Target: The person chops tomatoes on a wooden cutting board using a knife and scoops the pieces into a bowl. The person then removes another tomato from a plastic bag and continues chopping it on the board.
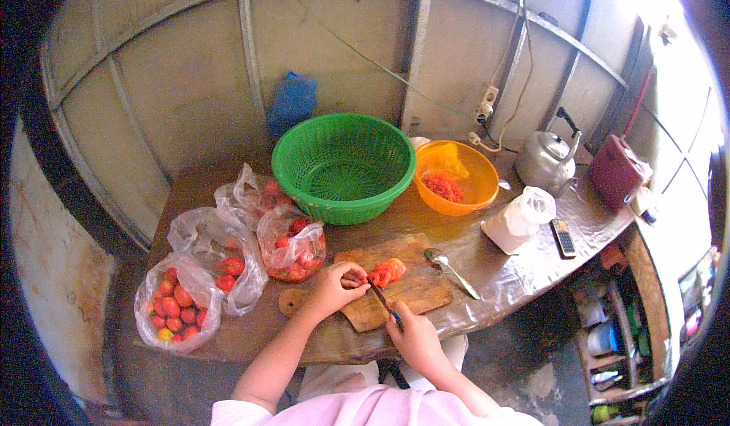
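On a wooden cutting board point(419, 280) lie several overlapping tomato slices point(388, 272). My left hand point(340, 284) is at the left end of the slices, with its fingertips pinched on a small piece of tomato that they partly cover. In my right hand point(415, 332) is a knife point(377, 292) with a dark blade and a bluish handle. Its tip reaches the left end of the slices, close to my left fingertips. A metal spoon point(456, 273) rests across the board's right side, its handle reaching onto the table.
Clear plastic bags of tomatoes point(177, 306) stand on the left. Behind the board are a green plastic basket point(342, 212) and an orange bowl point(485, 198) holding chopped red pieces. A white bag point(513, 223), a phone-like device point(563, 239) and a metal kettle point(542, 160) stand to the right.
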The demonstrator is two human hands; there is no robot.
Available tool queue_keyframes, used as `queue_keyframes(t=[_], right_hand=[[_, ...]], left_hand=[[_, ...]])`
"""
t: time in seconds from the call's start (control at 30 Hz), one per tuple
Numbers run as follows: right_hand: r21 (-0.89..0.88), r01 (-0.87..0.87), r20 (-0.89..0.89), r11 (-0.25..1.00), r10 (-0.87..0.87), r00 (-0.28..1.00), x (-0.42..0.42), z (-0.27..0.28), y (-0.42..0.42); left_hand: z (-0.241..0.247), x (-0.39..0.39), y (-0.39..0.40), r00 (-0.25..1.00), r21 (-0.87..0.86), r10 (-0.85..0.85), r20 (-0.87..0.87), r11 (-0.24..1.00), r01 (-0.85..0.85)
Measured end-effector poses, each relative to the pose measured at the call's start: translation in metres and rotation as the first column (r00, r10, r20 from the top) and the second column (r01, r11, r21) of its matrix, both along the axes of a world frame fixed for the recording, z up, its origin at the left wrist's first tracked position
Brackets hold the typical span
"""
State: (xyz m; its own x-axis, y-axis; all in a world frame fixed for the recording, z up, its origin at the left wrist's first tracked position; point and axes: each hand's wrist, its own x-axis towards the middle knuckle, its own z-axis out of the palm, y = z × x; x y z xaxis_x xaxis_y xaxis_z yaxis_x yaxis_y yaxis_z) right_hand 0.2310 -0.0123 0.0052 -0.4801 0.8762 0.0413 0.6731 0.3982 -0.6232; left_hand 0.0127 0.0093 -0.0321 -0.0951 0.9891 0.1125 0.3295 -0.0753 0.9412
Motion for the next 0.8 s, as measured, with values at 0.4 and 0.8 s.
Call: queue_keyframes(t=[0.4, 0.8], right_hand=[[-0.155, 0.018, -0.335, 0.988, -0.07, 0.94, 0.008, 0.006, 0.011], [0.025, 0.2, -0.324, 0.979, -0.182, 0.929, 0.052, -0.009, 0.003]], left_hand=[[0.008, 0.001, -0.006, 0.999, 0.096, -0.028, -0.037, 0.995, 0.032], [0.027, 0.003, -0.013, 0.92, 0.191, -0.172, -0.353, 0.949, 0.25]])
